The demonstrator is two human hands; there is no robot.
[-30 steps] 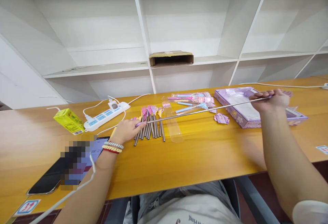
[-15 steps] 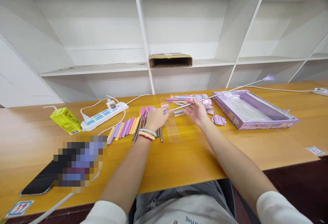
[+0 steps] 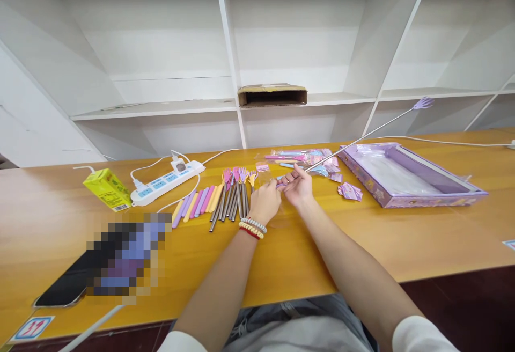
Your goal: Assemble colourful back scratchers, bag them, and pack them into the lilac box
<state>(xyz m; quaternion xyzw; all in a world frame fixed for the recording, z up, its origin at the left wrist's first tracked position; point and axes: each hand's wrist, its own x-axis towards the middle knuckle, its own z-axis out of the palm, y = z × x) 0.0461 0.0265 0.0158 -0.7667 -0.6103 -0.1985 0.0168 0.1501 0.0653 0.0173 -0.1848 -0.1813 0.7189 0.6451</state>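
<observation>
A telescopic back scratcher (image 3: 366,136) with a purple claw head and a long thin metal rod slants up to the right. My left hand (image 3: 265,202) is closed around its purple handle end. Right beside it, my right hand (image 3: 298,185) has its fingers curled around the lower part, where handle and rod meet. Left of my hands lie several short metal rods with coloured claw heads (image 3: 233,202), and a row of pastel handles (image 3: 197,204). Just behind my hands are back scratchers in clear wrappers (image 3: 298,156). A clear bag is partly hidden beneath my hands.
An open purple display box (image 3: 434,200) stands to the right, with small printed cards (image 3: 349,191) near it. On the left are a white power strip (image 3: 169,182), a yellow drink carton (image 3: 107,188) and a dark phone (image 3: 64,282). A cardboard box (image 3: 272,97) sits on the white shelf.
My hands have come together at the handle end. The right fingers, loosely spread along the rod before, are now curled around it. The back scratcher tilts up more steeply.
</observation>
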